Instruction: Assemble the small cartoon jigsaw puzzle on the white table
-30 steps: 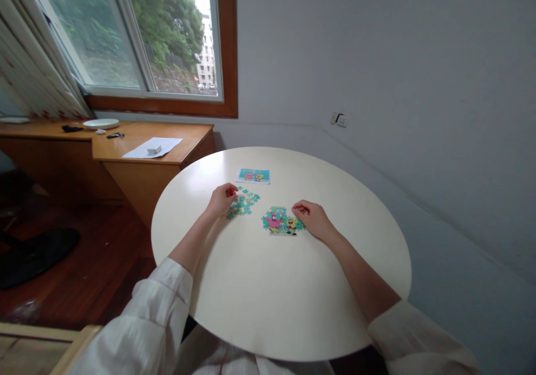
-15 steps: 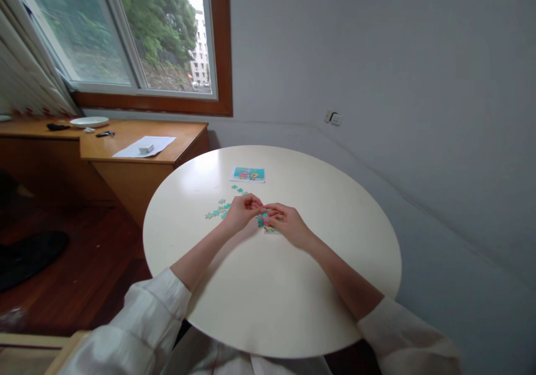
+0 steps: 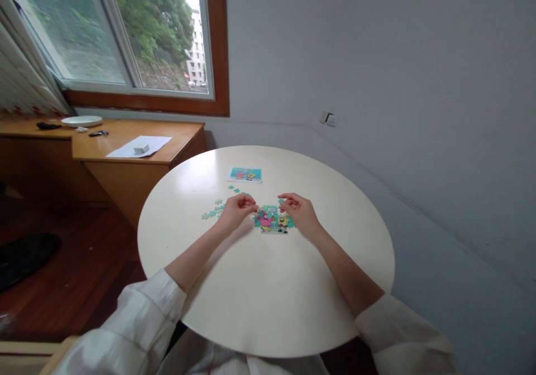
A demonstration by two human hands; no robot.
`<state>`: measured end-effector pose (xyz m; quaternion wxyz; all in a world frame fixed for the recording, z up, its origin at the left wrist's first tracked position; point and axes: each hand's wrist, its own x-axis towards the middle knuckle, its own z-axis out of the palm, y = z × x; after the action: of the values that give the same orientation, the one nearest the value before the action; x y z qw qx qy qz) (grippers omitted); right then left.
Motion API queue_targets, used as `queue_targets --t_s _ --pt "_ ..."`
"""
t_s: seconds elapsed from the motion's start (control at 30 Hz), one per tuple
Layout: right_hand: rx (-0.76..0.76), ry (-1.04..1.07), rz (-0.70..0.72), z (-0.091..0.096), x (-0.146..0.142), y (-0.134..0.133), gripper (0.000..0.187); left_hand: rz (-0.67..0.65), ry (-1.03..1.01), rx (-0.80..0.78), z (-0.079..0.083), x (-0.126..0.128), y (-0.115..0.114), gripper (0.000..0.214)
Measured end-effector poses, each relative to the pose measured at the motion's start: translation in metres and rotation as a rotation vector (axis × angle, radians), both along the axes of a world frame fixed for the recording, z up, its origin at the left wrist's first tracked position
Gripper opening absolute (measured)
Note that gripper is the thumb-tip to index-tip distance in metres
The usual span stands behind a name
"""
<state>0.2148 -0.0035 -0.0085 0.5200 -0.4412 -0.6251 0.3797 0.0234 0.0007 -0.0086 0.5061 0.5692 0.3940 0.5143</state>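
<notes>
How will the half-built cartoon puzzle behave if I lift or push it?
The assembled puzzle looks thin and flat, so probably light. Made of small interlocked pieces, it would likely break apart if lifted. On the glossy table it may slide easily.

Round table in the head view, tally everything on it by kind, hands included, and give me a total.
Assembled puzzle section: 1
Picture card: 1
Scatter of loose teal pieces: 1, single pieces too small to count
Hands: 2, left hand and right hand
Total: 5
</notes>
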Motion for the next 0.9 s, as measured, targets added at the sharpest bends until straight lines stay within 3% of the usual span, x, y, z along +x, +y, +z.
queue_targets --t_s 0.3,0.6,0.9 --pt "-0.045 0.006 -0.086 -0.014 0.012 0.012 0.024 0.051 0.118 0.054 0.001 -0.001 -0.002 0.015" --pt "-0.058 -0.145 -0.168 -0.023 0.021 0.019 0.02 0.048 0.454 0.214 -0.005 -0.002 -0.002 0.017" --pt "-0.128 -0.136 -0.13 -0.028 0.023 0.021 0.019 -0.274 0.798 0.529 -0.001 -0.002 -0.015 0.035"
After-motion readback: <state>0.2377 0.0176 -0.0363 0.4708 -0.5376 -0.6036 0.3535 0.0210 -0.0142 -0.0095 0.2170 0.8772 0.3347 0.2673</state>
